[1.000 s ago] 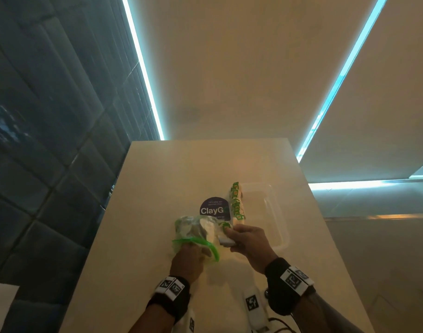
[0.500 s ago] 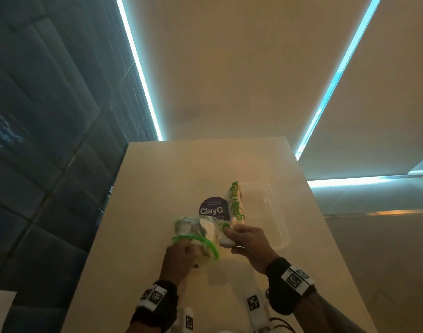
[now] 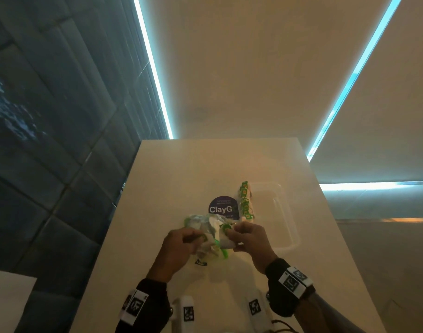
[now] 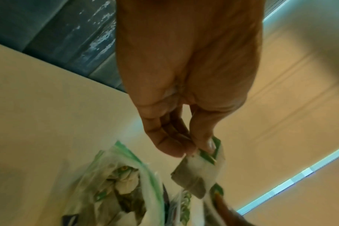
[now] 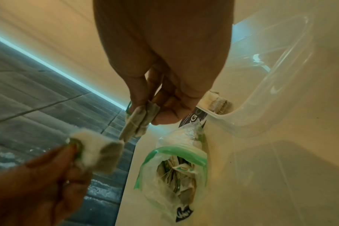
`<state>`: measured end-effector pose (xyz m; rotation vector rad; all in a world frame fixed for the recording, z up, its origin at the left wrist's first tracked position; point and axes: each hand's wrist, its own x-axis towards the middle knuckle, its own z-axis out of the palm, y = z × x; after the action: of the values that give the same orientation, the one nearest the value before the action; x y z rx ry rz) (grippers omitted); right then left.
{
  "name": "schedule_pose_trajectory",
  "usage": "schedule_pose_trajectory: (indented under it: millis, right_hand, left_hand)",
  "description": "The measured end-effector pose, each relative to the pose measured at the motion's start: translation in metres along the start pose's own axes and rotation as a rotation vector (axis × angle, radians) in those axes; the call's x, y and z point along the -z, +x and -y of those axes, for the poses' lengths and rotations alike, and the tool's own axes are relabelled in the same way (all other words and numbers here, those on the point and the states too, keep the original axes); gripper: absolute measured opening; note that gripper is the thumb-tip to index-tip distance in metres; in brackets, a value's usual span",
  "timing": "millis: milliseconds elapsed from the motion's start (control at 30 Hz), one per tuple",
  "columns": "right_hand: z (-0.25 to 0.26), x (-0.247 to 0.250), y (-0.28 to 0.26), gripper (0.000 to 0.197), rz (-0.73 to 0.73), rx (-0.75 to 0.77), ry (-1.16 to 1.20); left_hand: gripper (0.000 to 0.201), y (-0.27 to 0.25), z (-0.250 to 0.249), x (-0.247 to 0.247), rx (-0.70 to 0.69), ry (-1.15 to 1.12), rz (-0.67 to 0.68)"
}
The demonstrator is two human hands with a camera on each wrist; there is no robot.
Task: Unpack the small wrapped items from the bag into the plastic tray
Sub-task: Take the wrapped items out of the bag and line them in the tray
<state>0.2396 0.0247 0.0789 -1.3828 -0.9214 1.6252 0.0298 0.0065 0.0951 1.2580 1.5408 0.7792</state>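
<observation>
A clear zip bag (image 3: 203, 227) with a green mouth lies open on the table, with several small wrapped items inside (image 5: 174, 169). My left hand (image 4: 192, 149) pinches one white-and-green wrapped item (image 4: 199, 169) above the bag (image 4: 116, 191). Close to its right, my right hand (image 5: 151, 113) pinches a small greyish packet (image 5: 139, 122) between thumb and fingers. In the head view, left hand (image 3: 193, 239) and right hand (image 3: 232, 234) nearly meet over the bag. The clear plastic tray (image 3: 285, 212) stands to the right, a row of green-printed wrapped items (image 3: 245, 200) along its left side.
A dark round ClayG sticker (image 3: 221, 207) lies on the table behind the bag. The pale table (image 3: 181, 176) ends at a dark tiled wall (image 3: 61, 140) on the left. White tagged blocks (image 3: 187, 313) sit at the near edge.
My left hand has left the bag's green mouth, risen and now pinches a wrapped item beside the right hand. The right hand has stayed about where it was, still holding its packet.
</observation>
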Motion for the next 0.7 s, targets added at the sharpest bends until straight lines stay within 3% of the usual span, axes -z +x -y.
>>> schedule_pose_trajectory:
  millis: [100,300,533,700]
  right_hand:
    - [0.001,-0.005,-0.004,0.026,0.037,0.027,-0.051]
    - [0.004,-0.015,-0.009,0.032,0.154,0.009,-0.030]
    - [0.005,-0.011,-0.012,0.028,0.156,-0.010,0.044]
    - [0.009,-0.012,-0.017,0.040,0.200,-0.001,0.115]
  left_hand:
    - [0.019,0.002,-0.015,-0.004,-0.033,0.000,0.095]
    - [0.027,0.011,-0.024,-0.017,-0.047,0.118,-0.039]
    - [0.027,0.016,-0.024,-0.014,0.019,0.108,0.057]
    - [0.019,0.016,-0.025,-0.012,0.062,0.053,0.071]
